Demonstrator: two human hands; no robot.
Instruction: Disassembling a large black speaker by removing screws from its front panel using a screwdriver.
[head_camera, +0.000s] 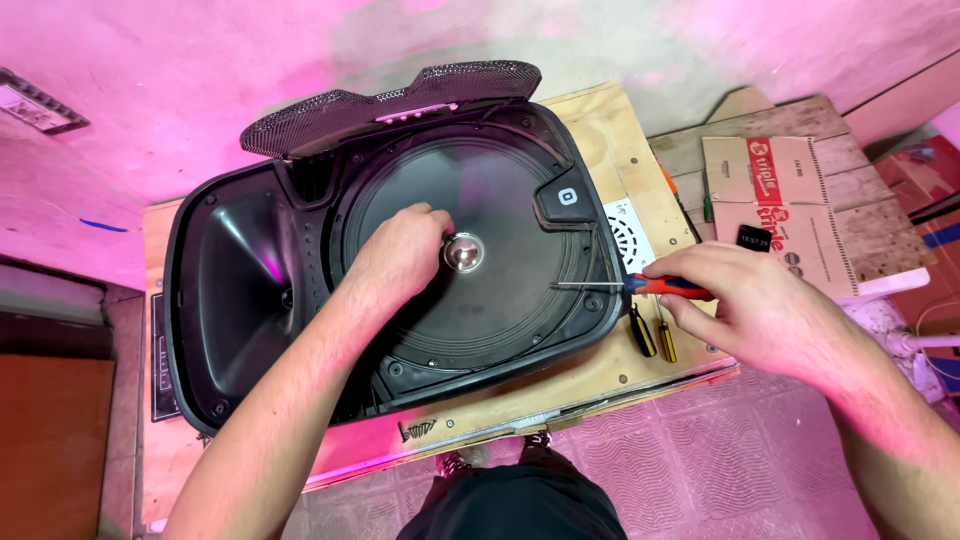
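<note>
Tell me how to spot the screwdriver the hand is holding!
Find the big black speaker cabinet lying open on the wooden table. At its right rim, the right hand holds a screwdriver. Its handle is red and blue; the two loose screwdrivers below it are black and yellow.

**What Stays Out of Sight**

The left hand (398, 255) covers part of the speaker cone (470, 300), its fingertips tucked behind the chrome cap (465, 252). The screwdriver (640, 285) tip is too thin to tell where it lands. Both forearms run off the bottom edge. The surface (590, 130) disappears under the speaker cabinet (230, 300).
</note>
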